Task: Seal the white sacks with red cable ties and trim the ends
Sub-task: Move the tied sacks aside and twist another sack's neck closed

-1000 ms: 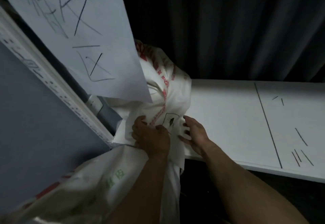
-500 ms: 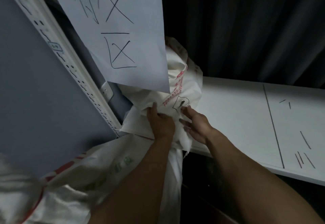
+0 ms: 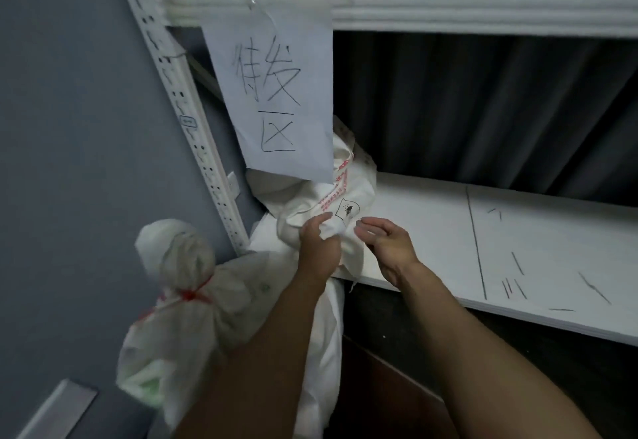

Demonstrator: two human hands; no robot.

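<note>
Left hand clenched on white sack at shelf front edge; right hand released, loosely curled beside. Sack top hidden behind paper sign. Left of shelf, blurred tied sack, red cable tie indistinct.

Handwritten 待发区 on paper sign, red print on sack unreadable

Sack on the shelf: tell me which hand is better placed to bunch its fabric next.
Left, probably. The left hand grips a fold of the white sack on the shelf, so it can bunch from there. The right hand hovers just beside the sack, fingers loosely curled, holding nothing.
</note>
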